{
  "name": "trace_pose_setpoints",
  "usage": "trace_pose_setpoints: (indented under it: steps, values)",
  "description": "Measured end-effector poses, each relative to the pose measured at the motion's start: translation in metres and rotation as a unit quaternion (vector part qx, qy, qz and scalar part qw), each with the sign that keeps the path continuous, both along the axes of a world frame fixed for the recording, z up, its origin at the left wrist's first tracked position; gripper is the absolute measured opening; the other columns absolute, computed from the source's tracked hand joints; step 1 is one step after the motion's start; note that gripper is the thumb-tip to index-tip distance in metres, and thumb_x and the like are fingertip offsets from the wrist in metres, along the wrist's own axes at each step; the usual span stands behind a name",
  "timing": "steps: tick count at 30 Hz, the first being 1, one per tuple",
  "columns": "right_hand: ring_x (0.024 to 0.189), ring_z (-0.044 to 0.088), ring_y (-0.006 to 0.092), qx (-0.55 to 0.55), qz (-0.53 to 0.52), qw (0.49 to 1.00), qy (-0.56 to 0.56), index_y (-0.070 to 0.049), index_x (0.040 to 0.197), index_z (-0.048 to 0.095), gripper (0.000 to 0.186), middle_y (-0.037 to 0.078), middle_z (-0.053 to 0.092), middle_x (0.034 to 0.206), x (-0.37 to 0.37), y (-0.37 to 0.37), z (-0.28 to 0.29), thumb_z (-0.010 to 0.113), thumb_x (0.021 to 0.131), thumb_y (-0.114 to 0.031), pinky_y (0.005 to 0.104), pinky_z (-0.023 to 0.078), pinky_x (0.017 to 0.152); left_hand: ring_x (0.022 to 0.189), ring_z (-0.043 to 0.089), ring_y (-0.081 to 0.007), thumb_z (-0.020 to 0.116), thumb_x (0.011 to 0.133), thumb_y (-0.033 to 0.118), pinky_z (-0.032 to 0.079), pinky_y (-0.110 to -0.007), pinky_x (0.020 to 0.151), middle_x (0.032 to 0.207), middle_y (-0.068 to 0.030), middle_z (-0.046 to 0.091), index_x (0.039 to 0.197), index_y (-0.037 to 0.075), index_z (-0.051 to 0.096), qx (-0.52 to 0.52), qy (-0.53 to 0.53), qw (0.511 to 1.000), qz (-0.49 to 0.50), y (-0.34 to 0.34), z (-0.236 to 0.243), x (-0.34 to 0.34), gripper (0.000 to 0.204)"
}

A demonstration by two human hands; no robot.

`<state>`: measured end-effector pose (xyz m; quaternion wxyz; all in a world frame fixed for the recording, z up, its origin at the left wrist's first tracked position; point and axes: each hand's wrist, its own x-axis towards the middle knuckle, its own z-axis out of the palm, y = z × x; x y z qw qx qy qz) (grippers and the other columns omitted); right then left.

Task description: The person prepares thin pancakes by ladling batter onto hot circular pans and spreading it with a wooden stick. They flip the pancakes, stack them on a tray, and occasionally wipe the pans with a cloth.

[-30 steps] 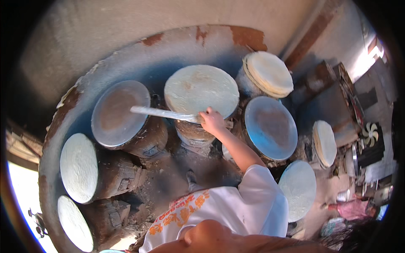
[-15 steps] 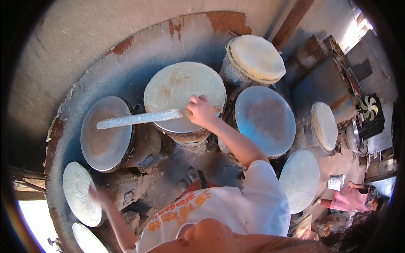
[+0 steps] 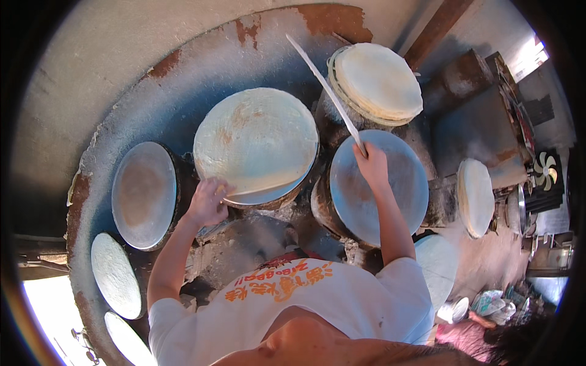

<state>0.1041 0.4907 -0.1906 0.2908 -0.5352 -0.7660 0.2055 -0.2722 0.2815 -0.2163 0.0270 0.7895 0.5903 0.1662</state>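
A thin, round pale pancake point(image 3: 256, 137) with brownish patches covers most of the middle griddle point(image 3: 264, 195). A crescent of bare metal shows along its near edge. My left hand point(image 3: 209, 203) is closed at the pancake's near-left edge, pinching it. In my right hand point(image 3: 372, 163) is the handle of a long, flat scraper point(image 3: 323, 79). Its pale blade points up and away to the left, passing in front of the pancake stack. That hand is over the right griddle point(image 3: 384, 201), whose surface is bare and brown in the middle.
A bare griddle point(image 3: 144, 195) stands at left, with white-coated griddles point(image 3: 116, 274) nearer me. Pancakes are stacked point(image 3: 378, 79) at the back right; another pile point(image 3: 476, 198) is farther right. A curved, flour-dusted wall point(image 3: 201, 67) rings the griddles. A person in pink point(image 3: 464, 341) is at lower right.
My left hand has come from the left griddles to the middle pancake's edge. My right hand has swung right, tilting the scraper upward. The pancake's near edge has come off the griddle rim.
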Motion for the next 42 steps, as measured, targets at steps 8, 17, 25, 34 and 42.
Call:
trace_pose_setpoints:
  steps: [8, 17, 25, 34, 42]
  values:
    - [0.067, 0.058, 0.0382, -0.163, -0.033, 0.979, 0.116, -0.001, 0.086, 0.062, 0.03, 0.021, 0.057, 0.069, 0.007, -0.016, -0.024, 0.061, 0.086, -0.032, 0.0413, 0.045, 0.06, 0.087, 0.056, -0.0273, 0.067, 0.054, 0.004, 0.048, -0.038, 0.077, 0.082, -0.0036, 0.061, 0.079, 0.009, 0.068, 0.156, -0.011, 0.987, 0.026, 0.03, -0.019, -0.026, 0.026]
    - [0.049, 0.045, 0.0115, -0.194, -0.075, 0.968, 0.14, -0.002, 0.087, 0.066, 0.026, 0.002, 0.052, 0.06, 0.01, -0.024, -0.022, 0.065, 0.087, -0.029, 0.0278, 0.037, 0.043, 0.101, 0.052, -0.0272, 0.066, 0.063, 0.015, 0.044, -0.042, 0.087, 0.103, -0.0047, 0.057, 0.105, 0.018, 0.066, 0.122, 0.118, 0.977, 0.132, -0.011, -0.021, -0.022, 0.041]
    - [0.08, 0.064, 0.0263, -0.07, 0.285, 0.955, 0.03, 0.002, 0.109, 0.063, 0.031, 0.016, 0.067, 0.096, -0.108, -0.053, -0.059, 0.062, 0.085, -0.017, 0.0356, 0.051, 0.068, 0.093, 0.053, -0.0283, 0.063, 0.069, 0.009, 0.046, -0.041, 0.083, 0.098, -0.0077, 0.056, 0.101, 0.014, 0.066, 0.151, -0.054, 0.872, 0.463, -0.128, -0.03, 0.031, 0.032]
    - [0.067, 0.058, 0.0243, -0.154, 0.673, 0.723, 0.022, -0.004, 0.126, 0.052, 0.05, 0.012, 0.061, 0.08, -0.279, -0.329, -0.048, 0.068, 0.081, -0.016, 0.0322, 0.048, 0.064, 0.105, 0.048, -0.0274, 0.063, 0.073, 0.014, 0.042, -0.038, 0.091, 0.101, -0.0059, 0.056, 0.101, 0.016, 0.067, 0.082, 0.016, 0.516, 0.853, -0.504, -0.037, 0.046, 0.029]
    - [0.059, 0.048, 0.0119, -0.255, 0.692, 0.675, 0.021, -0.008, 0.119, 0.055, 0.04, 0.003, 0.052, 0.068, -0.332, -0.518, -0.069, 0.066, 0.081, -0.009, 0.0274, 0.044, 0.058, 0.093, 0.057, -0.0297, 0.069, 0.079, 0.025, 0.058, -0.045, 0.059, 0.114, -0.0152, 0.05, 0.134, 0.014, 0.025, 0.174, -0.43, -0.213, 0.86, -0.77, -0.162, 0.057, 0.071]
